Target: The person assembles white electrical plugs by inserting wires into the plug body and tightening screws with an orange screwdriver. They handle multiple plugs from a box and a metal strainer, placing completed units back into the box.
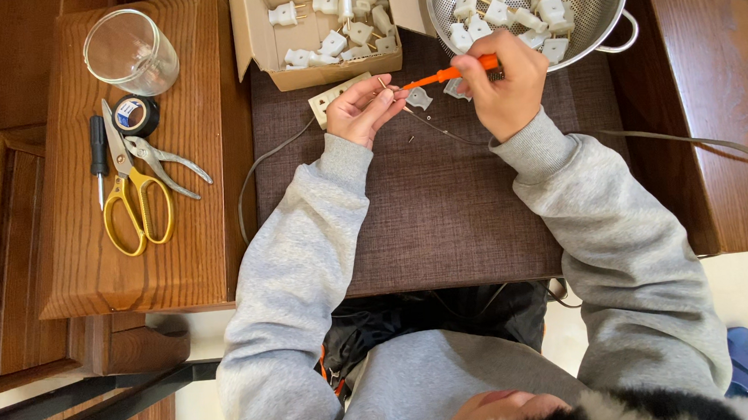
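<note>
My right hand (506, 87) grips an orange-handled screwdriver (448, 74), its tip pointing left toward my left hand (365, 110). My left hand pinches a small white plug part with metal prongs (386, 87), with a thin grey cable (439, 131) running from it across the dark brown mat (444, 205). Another white plug piece (420, 99) lies on the mat between my hands. A beige plug body (331, 97) lies just behind my left hand.
A cardboard box (326, 20) and a metal colander (544, 1) both hold several white plugs at the back. On the wooden stool (149, 252) at left lie yellow scissors (132, 205), pliers (164, 163), a black screwdriver (98, 159), black tape (135, 115) and a glass jar (129, 52).
</note>
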